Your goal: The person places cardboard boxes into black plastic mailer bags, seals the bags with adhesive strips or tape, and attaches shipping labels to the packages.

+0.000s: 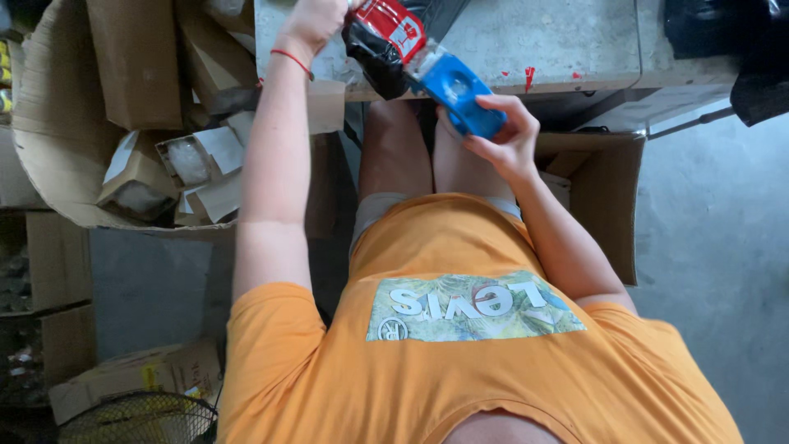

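An orange shirt (460, 362) fills the bottom of the frame. Just above centre, a blue tape dispenser (457, 90) is gripped by the right hand (501, 136). Top centre, a red-black pouch (385, 41) is pinched shut-fisted by the left hand (312, 23), over the grey table (559, 41).

Your left arm stretches straight forward and up, elbow nearly locked, a thin red band around the wrist. Your left hand (316, 20) is closed at the top edge of view, fingers curled shut. Your right arm bends at the elbow, and your right hand (501, 136) curls in a loose grip, thumb and fingers wrapped.
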